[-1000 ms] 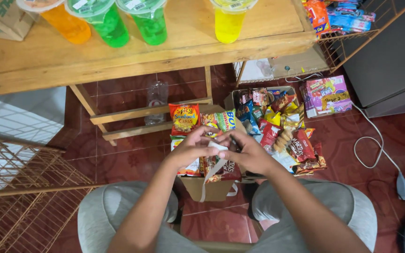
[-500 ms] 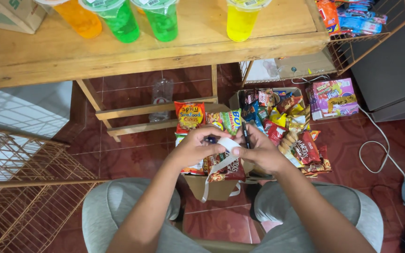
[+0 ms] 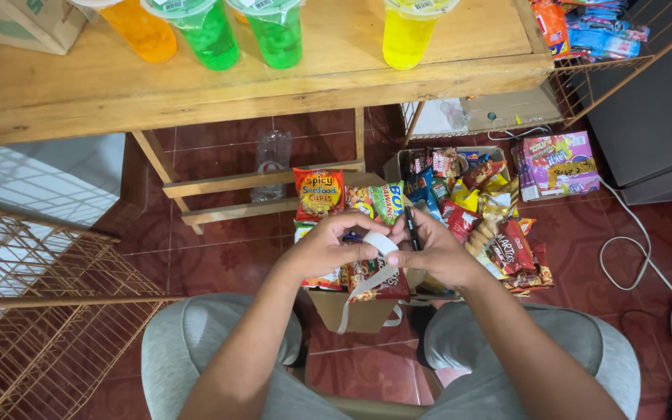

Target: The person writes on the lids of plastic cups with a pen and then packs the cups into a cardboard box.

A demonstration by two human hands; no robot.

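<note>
Seated, the person holds both hands together above a cardboard box (image 3: 355,311) of snack packets (image 3: 320,193). The left hand (image 3: 328,247) and right hand (image 3: 437,253) pinch a white strip (image 3: 379,268) that hangs down between them; the right also grips a dark pen (image 3: 411,225). Coloured drinks (image 3: 278,33) stand on the wooden table (image 3: 79,93) ahead.

From where I stood, the cups (image 3: 276,31) on the surface (image 3: 196,85) were cut off at the top edge, lids out of sight. Both hands covered most of the white strip (image 3: 381,245); what the left hand (image 3: 328,247) pinched beneath it stayed hidden. The snack packets (image 3: 507,249) under the right hand (image 3: 439,253) overlapped, so I couldn't count them.
</note>
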